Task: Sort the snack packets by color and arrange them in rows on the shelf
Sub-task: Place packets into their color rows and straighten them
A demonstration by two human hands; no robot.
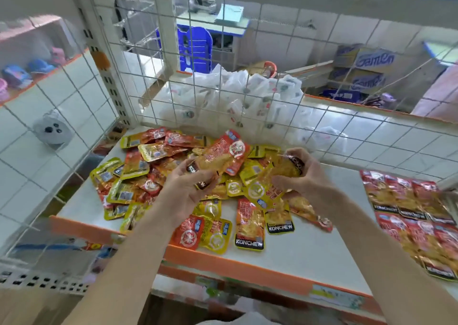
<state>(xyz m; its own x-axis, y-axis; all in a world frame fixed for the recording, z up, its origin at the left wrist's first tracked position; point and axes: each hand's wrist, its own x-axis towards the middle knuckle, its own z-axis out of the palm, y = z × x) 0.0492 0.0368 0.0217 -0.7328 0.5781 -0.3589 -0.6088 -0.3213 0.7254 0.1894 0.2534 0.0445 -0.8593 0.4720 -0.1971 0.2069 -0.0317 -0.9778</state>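
Both hands are up over a loose heap of snack packets [133,176], orange and yellow mixed together, lying on the white shelf [309,245] with its orange front edge. The left hand [183,191] has its grip curled round an orange packet [223,156], held just above the heap. The right hand [309,178] has its grip pinching a yellow packet [282,171] beside it. Off to the right, well apart from the heap, red packets [406,208] lie flat in neat rows. A wire grid [223,77] backs the shelf.
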